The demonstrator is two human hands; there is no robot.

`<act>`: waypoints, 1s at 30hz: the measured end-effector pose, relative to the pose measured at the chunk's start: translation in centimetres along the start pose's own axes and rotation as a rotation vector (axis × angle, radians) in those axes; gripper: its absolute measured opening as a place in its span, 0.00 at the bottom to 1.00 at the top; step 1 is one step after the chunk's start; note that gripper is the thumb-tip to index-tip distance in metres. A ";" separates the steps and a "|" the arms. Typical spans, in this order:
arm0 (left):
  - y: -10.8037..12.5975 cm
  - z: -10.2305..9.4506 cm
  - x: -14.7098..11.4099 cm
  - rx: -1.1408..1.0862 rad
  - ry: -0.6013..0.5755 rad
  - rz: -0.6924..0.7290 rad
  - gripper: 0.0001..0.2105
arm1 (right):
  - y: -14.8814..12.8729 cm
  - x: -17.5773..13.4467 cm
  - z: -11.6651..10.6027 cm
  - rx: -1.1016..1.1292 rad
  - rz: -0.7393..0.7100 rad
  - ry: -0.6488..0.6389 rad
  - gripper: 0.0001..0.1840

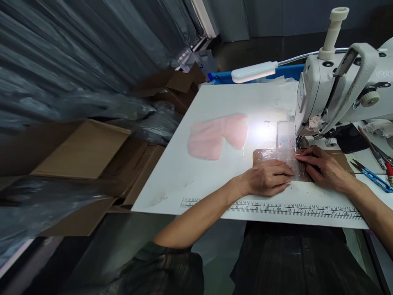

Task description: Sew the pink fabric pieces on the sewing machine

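A clear plastic sheet (285, 153) with small red marks lies under the sewing machine's needle area (297, 141), overlapping a brown flat piece (260, 155). My left hand (267, 178) rests flat on the plastic and the brown piece, fingers stretched to the right. Close to the needle, my right hand (327, 168) has its fingers bent and bunched at the plastic's right edge, beside a small red mark. The thumb and fingertips seem to pinch that edge against the brown piece. Part of both pieces is hidden beneath my hands.
The white sewing machine (344, 90) stands at the right, a lamp (254, 72) shining beside it. Pink pieces (217, 137) lie on the white table (166, 176). Blue thread snips (373, 175) are at right. A printed ruler (276, 207) runs along the front edge; cardboard boxes (82, 149) stand left.
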State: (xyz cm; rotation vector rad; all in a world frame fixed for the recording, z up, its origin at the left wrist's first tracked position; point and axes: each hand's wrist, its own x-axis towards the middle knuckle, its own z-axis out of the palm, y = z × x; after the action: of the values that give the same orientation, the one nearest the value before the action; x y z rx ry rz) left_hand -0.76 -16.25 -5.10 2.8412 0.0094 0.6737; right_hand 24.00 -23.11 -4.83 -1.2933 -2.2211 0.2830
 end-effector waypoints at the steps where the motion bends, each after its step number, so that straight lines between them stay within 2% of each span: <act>1: 0.0 0.0 0.0 -0.013 -0.002 -0.011 0.08 | 0.0 0.0 0.0 0.002 0.000 0.004 0.20; 7: 0.1 -0.3 0.3 0.005 0.029 -0.030 0.09 | -0.1 0.0 -0.2 0.036 0.002 0.037 0.20; 12: 0.2 -0.6 0.6 0.058 0.127 0.031 0.08 | -0.1 0.0 -0.5 0.032 0.030 -0.023 0.19; 18: 0.3 -0.4 0.8 0.100 0.172 0.096 0.09 | -0.3 -0.1 -0.1 -0.020 0.030 -0.013 0.19; 24: 0.7 -0.5 0.8 0.137 0.099 0.078 0.10 | -0.5 -0.2 0.4 -0.051 0.035 0.023 0.20; 30: 0.6 -0.4 0.6 0.156 0.078 0.075 0.11 | -0.8 0.0 -0.4 0.012 0.076 -0.001 0.20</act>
State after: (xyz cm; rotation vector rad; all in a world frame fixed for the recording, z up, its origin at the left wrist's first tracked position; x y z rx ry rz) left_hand -0.39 -16.70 -4.33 2.9751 -0.0340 0.8333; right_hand 23.64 -23.56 -4.15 -1.3733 -2.1706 0.3255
